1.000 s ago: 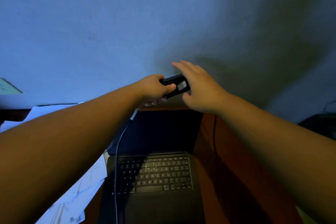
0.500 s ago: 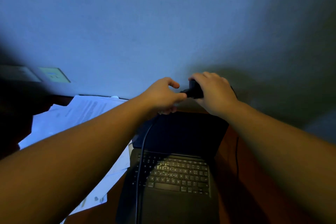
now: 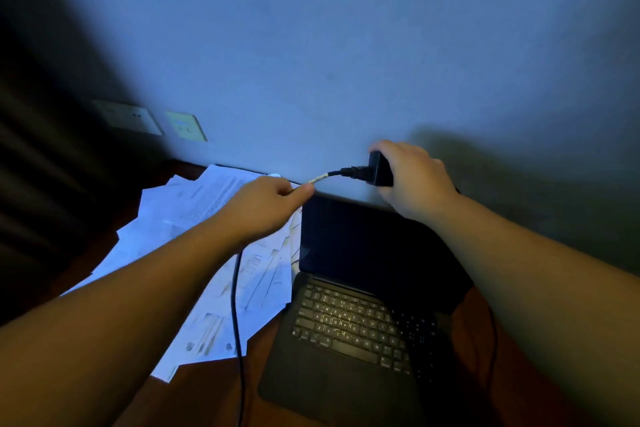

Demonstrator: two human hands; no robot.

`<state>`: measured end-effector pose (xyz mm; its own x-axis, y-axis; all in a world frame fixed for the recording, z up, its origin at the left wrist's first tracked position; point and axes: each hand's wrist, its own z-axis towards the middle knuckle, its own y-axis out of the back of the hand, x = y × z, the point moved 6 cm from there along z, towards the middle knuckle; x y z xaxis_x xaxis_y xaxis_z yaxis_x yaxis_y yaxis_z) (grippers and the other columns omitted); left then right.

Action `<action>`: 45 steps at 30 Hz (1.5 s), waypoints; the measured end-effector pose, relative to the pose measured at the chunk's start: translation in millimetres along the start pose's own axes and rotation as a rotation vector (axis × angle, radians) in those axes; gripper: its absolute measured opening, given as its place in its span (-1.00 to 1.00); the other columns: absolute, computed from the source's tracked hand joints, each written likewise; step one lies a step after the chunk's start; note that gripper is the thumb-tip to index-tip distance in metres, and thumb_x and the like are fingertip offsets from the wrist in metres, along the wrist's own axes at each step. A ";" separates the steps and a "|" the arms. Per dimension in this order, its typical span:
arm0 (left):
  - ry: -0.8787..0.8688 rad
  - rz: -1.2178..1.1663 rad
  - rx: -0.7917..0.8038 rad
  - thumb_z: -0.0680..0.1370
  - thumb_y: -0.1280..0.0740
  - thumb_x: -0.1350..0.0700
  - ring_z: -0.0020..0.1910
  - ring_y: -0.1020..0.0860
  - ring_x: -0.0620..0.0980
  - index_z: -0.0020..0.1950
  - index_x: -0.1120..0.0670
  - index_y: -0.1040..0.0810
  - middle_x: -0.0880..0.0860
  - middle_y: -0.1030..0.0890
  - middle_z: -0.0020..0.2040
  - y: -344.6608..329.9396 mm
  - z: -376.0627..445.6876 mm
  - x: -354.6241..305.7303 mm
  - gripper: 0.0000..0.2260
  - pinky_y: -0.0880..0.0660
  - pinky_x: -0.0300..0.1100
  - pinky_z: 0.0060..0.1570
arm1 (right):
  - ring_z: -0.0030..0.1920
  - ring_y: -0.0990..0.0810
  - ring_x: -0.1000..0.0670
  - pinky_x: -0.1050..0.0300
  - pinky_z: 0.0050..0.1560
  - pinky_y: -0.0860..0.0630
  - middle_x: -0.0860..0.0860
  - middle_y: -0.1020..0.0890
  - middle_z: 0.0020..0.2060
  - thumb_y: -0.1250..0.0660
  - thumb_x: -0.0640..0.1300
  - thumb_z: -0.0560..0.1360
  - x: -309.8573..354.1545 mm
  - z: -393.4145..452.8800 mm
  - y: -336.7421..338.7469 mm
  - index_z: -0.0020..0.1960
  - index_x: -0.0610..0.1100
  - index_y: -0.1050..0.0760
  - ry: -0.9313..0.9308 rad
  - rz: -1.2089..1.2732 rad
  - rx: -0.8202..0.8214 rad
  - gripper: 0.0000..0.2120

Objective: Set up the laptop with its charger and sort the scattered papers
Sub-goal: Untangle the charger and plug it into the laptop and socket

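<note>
An open black laptop (image 3: 349,329) with a dark screen and a lit keyboard sits on the brown desk (image 3: 207,388). Above its lid my right hand (image 3: 414,180) grips the black charger brick (image 3: 379,170). A cable (image 3: 325,177) runs left out of the brick to my left hand (image 3: 266,206), which pinches it between thumb and fingers. The cable then drops below my left wrist and trails down over the papers (image 3: 214,270). White printed sheets lie scattered in a loose heap left of the laptop.
Two wall sockets (image 3: 152,121) sit on the blue wall at the left, above the far edge of the desk. A thin dark cord (image 3: 493,333) runs along the desk right of the laptop. The far left is dark.
My hands have drawn apart: the left has slid leftward along the cable, away from the brick, which the right hand still grips. The view has swung left, and the sockets have come fully into sight.
</note>
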<state>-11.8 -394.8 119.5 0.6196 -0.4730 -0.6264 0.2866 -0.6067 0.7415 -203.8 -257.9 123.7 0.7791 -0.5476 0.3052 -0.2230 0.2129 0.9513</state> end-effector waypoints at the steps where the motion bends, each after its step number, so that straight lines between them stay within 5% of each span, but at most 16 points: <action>1: -0.034 0.085 -0.033 0.64 -0.21 -0.26 -0.35 -0.41 -0.01 -0.22 0.15 -0.48 0.09 -0.47 -0.32 11.0 3.6 -4.5 -0.50 -0.31 -0.12 -0.29 | 0.16 -0.50 -0.13 -0.10 0.06 -0.46 0.07 -0.55 0.12 -0.42 -0.10 0.47 2.8 2.0 -1.7 0.24 0.15 -0.40 -0.007 0.021 0.016 -0.60; 13: -0.192 0.632 -0.187 0.62 -0.19 -0.33 -0.24 -0.51 -0.01 -0.13 0.01 -0.57 0.03 -0.57 -0.24 65.5 75.8 -51.1 -0.55 -0.33 -0.19 -0.31 | 0.07 -0.54 -0.13 -0.19 0.08 -0.55 0.09 -0.52 0.00 -0.48 -0.13 0.46 -1.4 29.7 -4.7 0.14 0.10 -0.34 -0.166 0.148 0.077 -0.60; 18: -0.142 0.479 0.003 0.65 -0.22 -0.26 -0.25 -0.49 0.02 -0.19 0.09 -0.57 0.07 -0.55 -0.27 30.0 117.0 -22.2 -0.53 -0.31 -0.17 -0.31 | 0.07 -0.53 -0.18 -0.24 0.13 -0.51 -0.01 -0.55 0.07 -0.50 -0.05 0.46 -21.0 45.9 -20.4 0.21 0.07 -0.38 -0.194 0.026 0.193 -0.59; 22: -0.136 0.380 0.163 0.66 -0.26 -0.19 -0.04 -0.59 0.13 0.03 0.18 -0.68 0.17 -0.65 -0.07 -3.2 145.1 -0.8 -0.55 -0.44 -0.09 -0.11 | 0.01 -0.55 -0.18 -0.25 0.06 -0.58 -0.08 -0.55 0.09 -0.51 0.00 0.47 -38.9 61.3 -41.6 0.20 0.00 -0.40 -0.127 -0.052 0.372 -0.60; 30: -0.166 0.293 0.517 0.65 -0.35 -0.06 -0.01 -0.65 0.02 0.00 0.08 -0.69 0.05 -0.71 -0.05 -72.2 189.9 19.0 -0.76 -0.49 -0.09 0.06 | 0.21 -0.53 -0.20 0.01 0.09 -0.49 -0.13 -0.54 0.26 -0.57 0.16 0.40 -74.3 88.4 -89.1 0.34 -0.09 -0.37 -0.001 -0.292 0.702 -0.33; 35: -0.181 0.312 0.690 0.65 -0.32 0.12 0.04 -0.65 -0.05 -0.01 -0.06 -0.66 0.01 -0.71 0.01 -108.2 206.9 32.8 -0.85 -0.50 -0.06 0.24 | 0.21 -0.56 -0.21 0.10 0.01 -0.42 -0.18 -0.57 0.22 -0.54 0.16 0.42 -78.2 96.7 -122.9 0.29 -0.17 -0.40 0.068 -0.361 0.824 -0.37; 42: -0.241 0.302 0.800 0.63 -0.37 0.14 -0.07 -0.67 -0.10 0.05 -0.02 -0.68 -0.02 -0.72 -0.08 -146.2 229.6 41.6 -0.89 -0.49 -0.32 -0.14 | 0.24 -0.57 -0.19 0.08 0.05 -0.47 -0.16 -0.55 0.27 -0.53 0.15 0.44 -61.5 109.5 -169.6 0.36 -0.17 -0.36 0.162 -0.370 0.917 -0.33; 45: -0.279 0.331 0.827 0.62 -0.39 0.11 -0.11 -0.65 -0.13 0.05 -0.02 -0.68 -0.05 -0.70 -0.09 -159.4 234.0 51.8 -0.92 -0.47 -0.28 -0.13 | 0.20 -0.57 -0.19 0.10 -0.03 -0.41 -0.18 -0.54 0.25 -0.52 0.13 0.45 -60.4 108.4 -184.9 0.40 -0.19 -0.30 0.189 -0.373 0.976 -0.29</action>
<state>-196.4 -472.1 -87.4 0.3483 -0.7744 -0.5281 -0.5513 -0.6249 0.5528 -273.2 -351.9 -65.9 0.9550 -0.2915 0.0550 -0.2593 -0.7302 0.6321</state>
